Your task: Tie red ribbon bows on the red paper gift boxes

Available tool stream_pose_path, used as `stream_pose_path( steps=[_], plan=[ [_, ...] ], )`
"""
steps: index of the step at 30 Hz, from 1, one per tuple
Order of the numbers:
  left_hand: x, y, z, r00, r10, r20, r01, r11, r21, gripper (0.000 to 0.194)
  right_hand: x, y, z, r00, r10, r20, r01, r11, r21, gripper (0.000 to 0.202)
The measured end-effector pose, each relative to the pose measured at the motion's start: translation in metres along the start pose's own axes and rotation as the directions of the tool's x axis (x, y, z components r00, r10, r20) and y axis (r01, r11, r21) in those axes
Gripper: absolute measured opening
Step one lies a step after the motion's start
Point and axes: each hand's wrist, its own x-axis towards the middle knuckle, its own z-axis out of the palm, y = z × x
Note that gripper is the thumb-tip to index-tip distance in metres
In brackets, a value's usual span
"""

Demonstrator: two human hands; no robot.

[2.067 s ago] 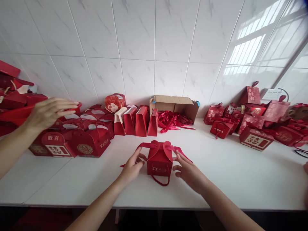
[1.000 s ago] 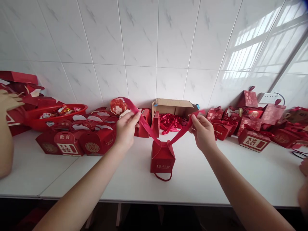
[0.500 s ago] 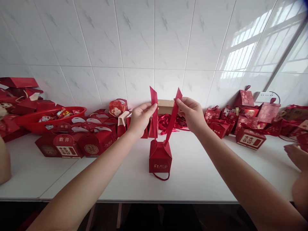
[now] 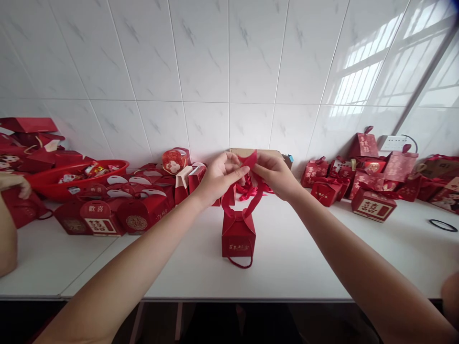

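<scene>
A small red gift box (image 4: 236, 234) with gold lettering stands upright on the white table, its dark red cord handle (image 4: 241, 265) hanging down in front. Out of its top rises a red ribbon (image 4: 255, 200) in two strands. Above the box my left hand (image 4: 225, 176) pinches one ribbon end. Close beside it my right hand (image 4: 274, 174) pinches the other, and the two ends cross between my fingertips. Exactly how the strands overlap is partly hidden by the fingers.
Left, several red boxes (image 4: 143, 212) stand before a red basin (image 4: 46, 184) of wrapped sweets. More ribbons and a cardboard box (image 4: 287, 157) lie behind my hands. Finished-looking red boxes (image 4: 373, 205), a power strip (image 4: 394, 142) and a black ring (image 4: 443, 225) are right. Other people's arms (image 4: 9, 234) show at both sides.
My hands have come together, bringing the two upright, separate ribbon ends across each other. At the right, another person's hand has withdrawn; at the left, a hand now touches a red box.
</scene>
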Motion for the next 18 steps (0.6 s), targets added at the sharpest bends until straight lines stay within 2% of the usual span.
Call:
stream_pose_path(
  steps=[3,5,8,12,14,16,18],
  plan=[
    [-0.002,-0.001,-0.003,0.998,-0.062,0.012,0.062,0.998,0.009,0.034,-0.005,0.001,0.001,0.991,-0.001,0.131,0.000,1.000,0.010,0.019],
    [-0.003,-0.002,-0.006,0.996,-0.077,0.034,0.076,0.996,0.037,0.033,-0.008,0.002,0.001,0.986,-0.010,0.169,0.009,1.000,0.005,0.020],
    [-0.005,-0.003,-0.012,0.991,-0.108,0.075,0.104,0.993,0.055,0.032,-0.011,0.006,0.000,0.988,-0.032,0.151,0.038,0.999,-0.032,0.024],
    [-0.007,-0.005,-0.020,0.981,-0.183,0.067,0.186,0.982,-0.033,0.034,-0.013,0.013,-0.002,0.981,-0.117,0.152,0.133,0.985,-0.105,0.024],
    [-0.007,-0.005,-0.022,0.972,-0.236,0.018,0.236,0.965,-0.113,0.031,-0.013,0.018,-0.005,0.958,-0.226,0.176,0.266,0.930,-0.254,0.020],
    [-0.007,-0.005,-0.024,0.958,-0.286,-0.007,0.278,0.939,-0.203,0.026,-0.012,0.022,-0.008,0.918,-0.336,0.210,0.395,0.816,-0.421,0.018],
    [-0.007,-0.006,-0.024,0.950,-0.313,0.011,0.304,0.912,-0.274,0.021,-0.011,0.026,-0.009,0.884,-0.409,0.226,0.463,0.707,-0.534,0.021]
  ],
)
